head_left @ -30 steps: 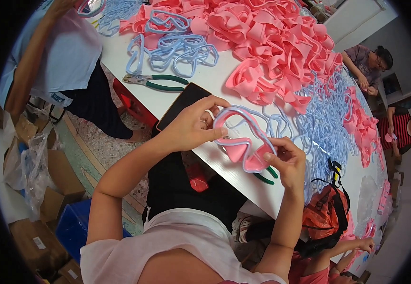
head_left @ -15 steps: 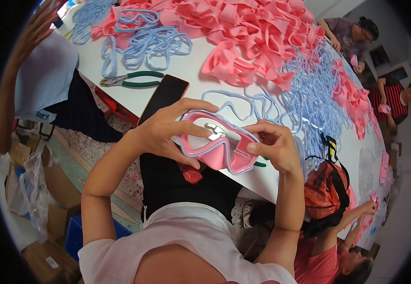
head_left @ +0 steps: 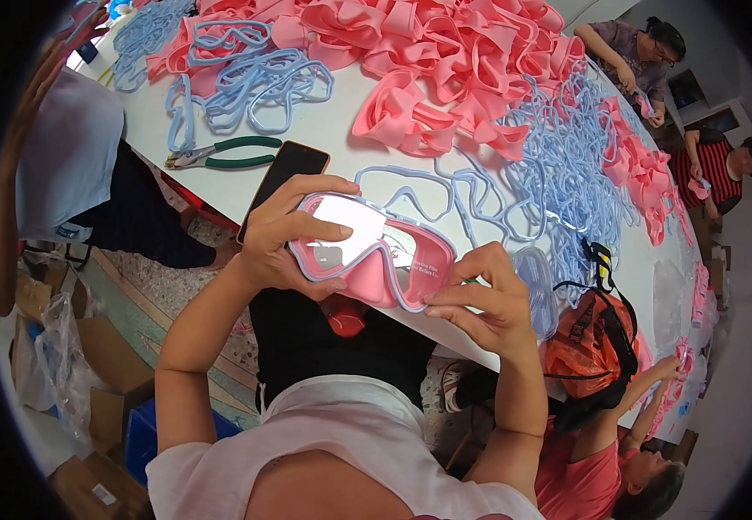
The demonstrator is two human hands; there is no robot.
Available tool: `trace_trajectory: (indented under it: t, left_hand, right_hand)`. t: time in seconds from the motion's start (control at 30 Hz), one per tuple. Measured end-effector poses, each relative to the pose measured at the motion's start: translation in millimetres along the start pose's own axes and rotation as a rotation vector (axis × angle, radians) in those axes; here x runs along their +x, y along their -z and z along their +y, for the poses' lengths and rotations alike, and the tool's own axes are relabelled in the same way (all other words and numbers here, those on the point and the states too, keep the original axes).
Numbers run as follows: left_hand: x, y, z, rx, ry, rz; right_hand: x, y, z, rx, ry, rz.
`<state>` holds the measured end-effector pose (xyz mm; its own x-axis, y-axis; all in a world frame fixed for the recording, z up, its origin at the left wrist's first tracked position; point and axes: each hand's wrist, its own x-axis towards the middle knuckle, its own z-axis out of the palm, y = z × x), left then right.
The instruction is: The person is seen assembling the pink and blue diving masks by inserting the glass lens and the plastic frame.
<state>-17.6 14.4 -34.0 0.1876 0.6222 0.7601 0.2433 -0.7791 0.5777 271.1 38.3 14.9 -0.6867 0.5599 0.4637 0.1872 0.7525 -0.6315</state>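
Observation:
A diving mask with a pink skirt and a pale blue rim is held above the table's near edge, its lens catching bright reflections. My left hand is closed around its left end, thumb side over the lens. At the lower right corner my right hand pinches the pale blue rim between thumb and fingers. Just beyond the mask, loose pale blue frames lie on the white table. A dark phone rests behind my left hand.
Green-handled pliers lie left of the phone. Pink skirts are heaped at the back, beside a tangle of blue frames. Clear lens pieces and an orange bag sit at right. Other people work around the table.
The mask has turned so its lens shows more and reflects white. My right hand has shifted from the mask's upper right side down to its lower right corner. My left hand keeps its hold.

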Motion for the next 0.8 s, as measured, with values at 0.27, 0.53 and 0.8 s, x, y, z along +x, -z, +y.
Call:
trace_trajectory:
  t: [0.27,0.53,0.8]
  left_hand:
    - [3.0,-3.3,5.0,-0.001,-0.030,-0.035]
    - [-22.8,-3.3,2.9,0.092,-0.006,0.034]
    - [-43.6,3.7,6.7,0.185,0.092,0.241]
  right_hand:
    - [20.5,1.0,2.4,-0.107,-0.065,-0.049]
    - [16.9,19.8,32.5,-0.114,-0.462,0.267]
    - [15.8,88.6,127.8,-0.912,-0.739,-0.008]
